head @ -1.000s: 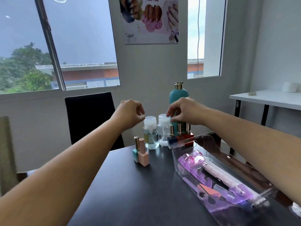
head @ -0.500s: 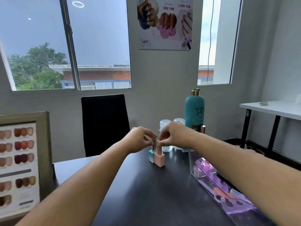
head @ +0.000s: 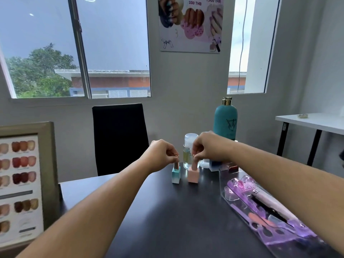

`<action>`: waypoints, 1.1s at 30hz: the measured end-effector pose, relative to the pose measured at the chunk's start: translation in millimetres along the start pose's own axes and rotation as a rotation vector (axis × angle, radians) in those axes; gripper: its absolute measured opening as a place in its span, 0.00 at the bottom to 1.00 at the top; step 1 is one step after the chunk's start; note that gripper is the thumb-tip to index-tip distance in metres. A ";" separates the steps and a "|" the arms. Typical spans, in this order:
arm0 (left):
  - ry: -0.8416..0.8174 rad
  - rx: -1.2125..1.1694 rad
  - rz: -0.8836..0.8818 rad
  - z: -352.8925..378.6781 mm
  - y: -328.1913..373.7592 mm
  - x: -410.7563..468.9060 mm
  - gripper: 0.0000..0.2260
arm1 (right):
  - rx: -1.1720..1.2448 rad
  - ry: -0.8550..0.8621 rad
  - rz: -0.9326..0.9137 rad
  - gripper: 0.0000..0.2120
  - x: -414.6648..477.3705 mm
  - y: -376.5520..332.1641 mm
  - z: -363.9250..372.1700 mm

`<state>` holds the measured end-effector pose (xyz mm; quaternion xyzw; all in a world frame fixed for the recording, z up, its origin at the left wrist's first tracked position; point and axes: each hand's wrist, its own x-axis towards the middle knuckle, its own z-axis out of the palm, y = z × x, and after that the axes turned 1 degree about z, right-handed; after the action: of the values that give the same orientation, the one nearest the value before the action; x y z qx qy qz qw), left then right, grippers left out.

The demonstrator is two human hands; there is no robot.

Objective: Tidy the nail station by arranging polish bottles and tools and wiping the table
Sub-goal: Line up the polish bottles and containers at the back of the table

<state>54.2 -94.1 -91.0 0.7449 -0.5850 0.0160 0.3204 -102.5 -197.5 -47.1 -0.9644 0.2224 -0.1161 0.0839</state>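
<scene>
Both hands meet in the middle of the frame, each curled narrowly over a small polish bottle. The left hand (head: 161, 155) has its thumb and fingertips (head: 173, 155) drawn together in a pinch on the metallic cap of the teal polish bottle (head: 176, 175). The right hand (head: 207, 148) pinches the top of the pink polish bottle (head: 193, 175) the same way, its fingertips (head: 195, 155) closed on the pink cap. The rest of each hand is folded in, and neither hand touches the other. Both bottles appear to stand upright on the dark surface (head: 167, 220), just beside each other with a narrow gap between them, teal to the left.

Just behind the hands stands a clear pump bottle (head: 189, 146), partly hidden by the right hand. Further back, right of centre, stands a tall teal bottle (head: 225, 120) with a gold top. More small polish bottles (head: 223, 167) sit under the right wrist, mostly hidden.

At the lower right a clear tray (head: 221, 180) holds purple and pink nail tools (head: 260, 216), with the right forearm crossing above it. At the left edge a framed nail colour chart (head: 20, 183) stands upright. A black chair (head: 119, 136) faces the surface from the far side, below a window (head: 78, 47), with a nail poster (head: 189, 23) on the wall at top centre and a white side table (head: 312, 121) at the right.
</scene>
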 end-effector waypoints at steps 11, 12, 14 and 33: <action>0.043 0.041 0.006 36.7 34.0 25.5 0.08 | -0.098 0.041 0.038 0.07 8.7 39.5 -1.5; 0.048 0.054 0.008 38.2 36.1 26.4 0.08 | -0.105 0.046 0.036 0.07 10.1 41.2 -0.2; 0.056 0.063 0.004 41.6 39.5 28.4 0.08 | -0.117 0.058 0.032 0.07 13.1 44.2 2.1; 0.134 0.148 0.028 59.5 45.9 42.5 0.09 | -0.195 0.116 0.000 0.08 21.1 56.9 5.1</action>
<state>6.2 -165.3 -100.3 0.7555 -0.5698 0.1133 0.3027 -106.0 -256.9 -60.2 -0.9597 0.2370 -0.1496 -0.0231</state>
